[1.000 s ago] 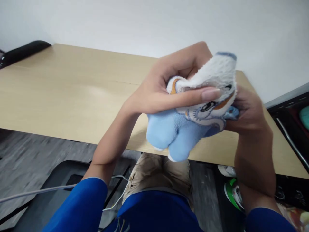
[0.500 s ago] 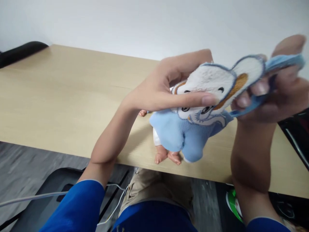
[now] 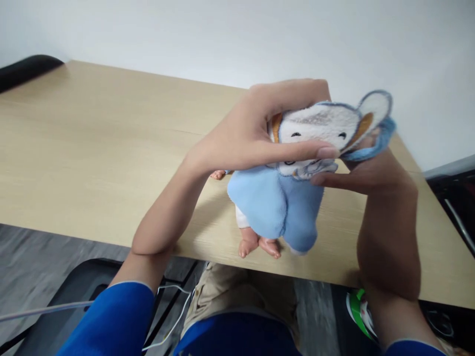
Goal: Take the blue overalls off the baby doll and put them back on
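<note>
A small doll [image 3: 256, 242] lies near the front edge of the wooden table [image 3: 92, 148]; its bare feet and one tiny hand show. A light blue fleece garment [image 3: 276, 205] with a white animal-face hood [image 3: 322, 126] covers most of it. My left hand [image 3: 256, 133] is closed over the top of the hood, thumb across the face. My right hand [image 3: 365, 170] grips the hood's blue edge near the ear from the right side.
A black chair back [image 3: 22, 69] shows at the table's far left corner. White cables [image 3: 74, 309] and a dark mat lie on the grey floor below. A green and white object [image 3: 358, 301] sits on the floor at right, next to a dark shelf.
My right hand, which had pulled the hood's ear out to the right, has come back in close to the doll. The hood now sits lower over the doll's head.
</note>
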Demonstrator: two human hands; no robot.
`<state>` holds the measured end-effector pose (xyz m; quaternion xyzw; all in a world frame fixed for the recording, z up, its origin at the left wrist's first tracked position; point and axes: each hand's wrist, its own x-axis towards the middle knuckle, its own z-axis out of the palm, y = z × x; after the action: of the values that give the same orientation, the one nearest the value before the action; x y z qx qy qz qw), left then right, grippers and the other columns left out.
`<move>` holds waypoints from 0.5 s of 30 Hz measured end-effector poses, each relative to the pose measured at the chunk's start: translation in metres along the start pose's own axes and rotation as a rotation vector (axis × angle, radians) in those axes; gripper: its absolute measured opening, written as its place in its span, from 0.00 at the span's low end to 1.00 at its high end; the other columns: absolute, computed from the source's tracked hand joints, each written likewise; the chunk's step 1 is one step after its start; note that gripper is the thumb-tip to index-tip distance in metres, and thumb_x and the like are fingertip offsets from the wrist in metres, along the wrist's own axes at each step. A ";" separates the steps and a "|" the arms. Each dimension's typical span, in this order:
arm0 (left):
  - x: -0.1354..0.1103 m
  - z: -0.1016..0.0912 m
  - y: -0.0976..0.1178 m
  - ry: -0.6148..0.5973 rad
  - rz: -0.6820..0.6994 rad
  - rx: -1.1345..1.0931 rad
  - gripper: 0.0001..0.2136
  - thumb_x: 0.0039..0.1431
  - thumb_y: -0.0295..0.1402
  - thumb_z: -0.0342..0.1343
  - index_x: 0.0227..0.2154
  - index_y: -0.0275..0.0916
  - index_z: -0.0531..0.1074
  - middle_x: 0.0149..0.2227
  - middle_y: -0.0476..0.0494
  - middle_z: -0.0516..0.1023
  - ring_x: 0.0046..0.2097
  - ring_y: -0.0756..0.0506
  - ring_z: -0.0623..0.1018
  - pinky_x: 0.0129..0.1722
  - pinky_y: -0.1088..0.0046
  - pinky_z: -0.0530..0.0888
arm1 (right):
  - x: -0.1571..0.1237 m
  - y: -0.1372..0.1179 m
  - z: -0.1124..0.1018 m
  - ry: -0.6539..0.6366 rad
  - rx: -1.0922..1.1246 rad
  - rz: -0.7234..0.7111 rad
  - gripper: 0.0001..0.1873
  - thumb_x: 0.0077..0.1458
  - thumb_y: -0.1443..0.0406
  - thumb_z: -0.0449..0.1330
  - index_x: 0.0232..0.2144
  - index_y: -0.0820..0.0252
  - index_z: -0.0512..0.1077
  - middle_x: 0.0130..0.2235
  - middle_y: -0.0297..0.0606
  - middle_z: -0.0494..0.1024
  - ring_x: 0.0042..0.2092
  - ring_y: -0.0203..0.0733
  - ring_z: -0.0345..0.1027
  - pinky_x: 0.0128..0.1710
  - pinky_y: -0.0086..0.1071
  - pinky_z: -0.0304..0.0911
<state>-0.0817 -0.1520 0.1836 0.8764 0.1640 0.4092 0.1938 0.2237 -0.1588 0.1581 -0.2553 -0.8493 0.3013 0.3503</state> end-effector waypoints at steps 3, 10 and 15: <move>0.002 -0.012 -0.004 -0.184 -0.044 0.012 0.26 0.80 0.56 0.66 0.46 0.31 0.80 0.47 0.49 0.77 0.58 0.40 0.88 0.64 0.50 0.87 | 0.002 -0.002 0.003 0.139 -0.017 -0.102 0.13 0.62 0.56 0.89 0.45 0.47 0.93 0.46 0.37 0.94 0.49 0.51 0.88 0.52 0.44 0.85; 0.003 -0.021 -0.027 -0.325 -0.041 -0.233 0.22 0.84 0.48 0.62 0.60 0.30 0.80 0.62 0.45 0.84 0.70 0.36 0.86 0.72 0.47 0.84 | 0.003 0.001 0.001 0.238 0.050 0.037 0.23 0.55 0.47 0.91 0.45 0.46 0.92 0.45 0.38 0.93 0.46 0.55 0.86 0.51 0.47 0.88; 0.004 -0.006 -0.025 -0.152 0.014 -0.189 0.21 0.84 0.46 0.64 0.60 0.30 0.77 0.54 0.46 0.80 0.61 0.41 0.87 0.67 0.49 0.86 | 0.011 0.004 0.004 -0.291 0.097 0.269 0.23 0.55 0.49 0.90 0.43 0.55 0.91 0.42 0.36 0.92 0.52 0.51 0.90 0.60 0.43 0.90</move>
<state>-0.0869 -0.1273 0.1783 0.8838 0.1035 0.3565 0.2846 0.2145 -0.1503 0.1583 -0.3029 -0.8338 0.4194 0.1925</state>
